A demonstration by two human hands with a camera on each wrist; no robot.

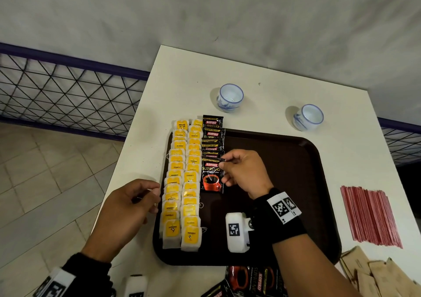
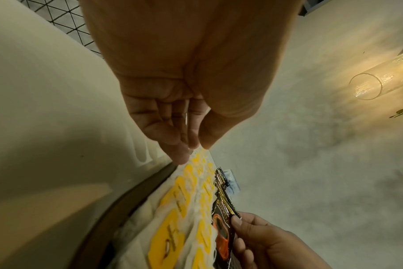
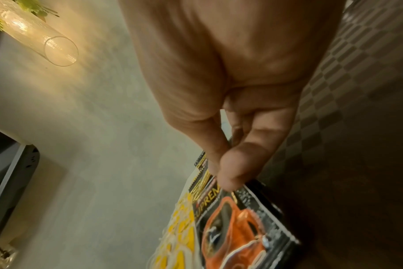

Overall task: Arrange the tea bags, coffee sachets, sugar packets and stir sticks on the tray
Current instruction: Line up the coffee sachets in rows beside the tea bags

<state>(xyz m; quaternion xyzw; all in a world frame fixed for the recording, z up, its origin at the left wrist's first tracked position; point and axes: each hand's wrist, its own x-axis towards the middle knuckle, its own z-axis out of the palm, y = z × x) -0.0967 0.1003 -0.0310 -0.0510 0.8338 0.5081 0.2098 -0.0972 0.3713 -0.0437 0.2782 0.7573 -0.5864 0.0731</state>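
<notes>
On the left part of the brown tray (image 1: 284, 182) lie two columns of tea bags (image 1: 182, 182) with yellow tags, and beside them a column of black coffee sachets. My right hand (image 1: 224, 164) pinches the upper right edge of the nearest coffee sachet (image 1: 211, 178), which lies at the near end of that column; thumb and forefinger grip it (image 3: 221, 174) above the printed red cup (image 3: 237, 227). My left hand (image 1: 155, 196) hovers at the tray's left rim next to the tea bags (image 2: 173, 227), fingers loosely curled (image 2: 196, 145), with nothing seen in it.
Red stir sticks (image 1: 371, 214) lie in a pile on the white table (image 1: 250, 73) right of the tray. Brown sugar packets (image 1: 369, 274) sit at the near right, loose coffee sachets (image 1: 250, 280) at the near edge. Two white-and-blue cups (image 1: 230, 97) (image 1: 308, 117) stand behind the tray.
</notes>
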